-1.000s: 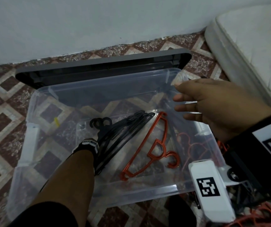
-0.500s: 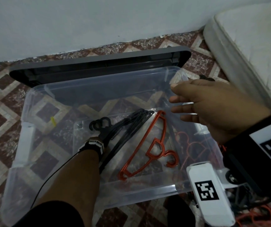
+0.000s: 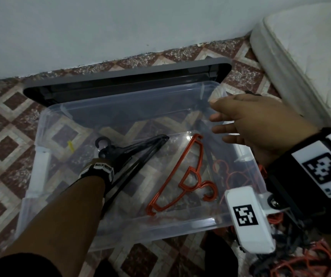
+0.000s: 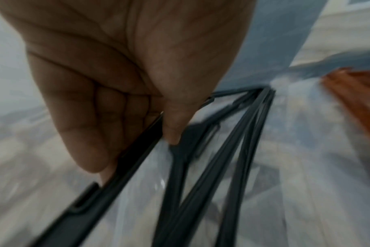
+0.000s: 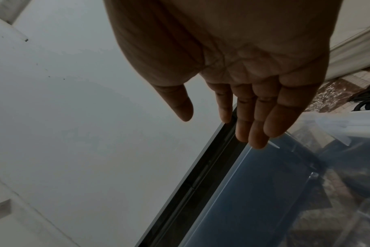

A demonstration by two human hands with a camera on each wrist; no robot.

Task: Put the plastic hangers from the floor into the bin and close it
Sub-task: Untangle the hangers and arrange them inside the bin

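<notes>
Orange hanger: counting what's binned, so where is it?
In the head view, the orange hanger lies inside the bin, right of the black hangers.

A white mattress [image 3: 308,56] lies at the right on the patterned tile floor [image 3: 10,124], beside a pale wall [image 3: 100,27]

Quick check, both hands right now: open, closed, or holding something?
Left hand: closed, gripping the black hangers inside the bin.
Right hand: open, fingers straight, holding nothing, above the bin's right side.
</notes>
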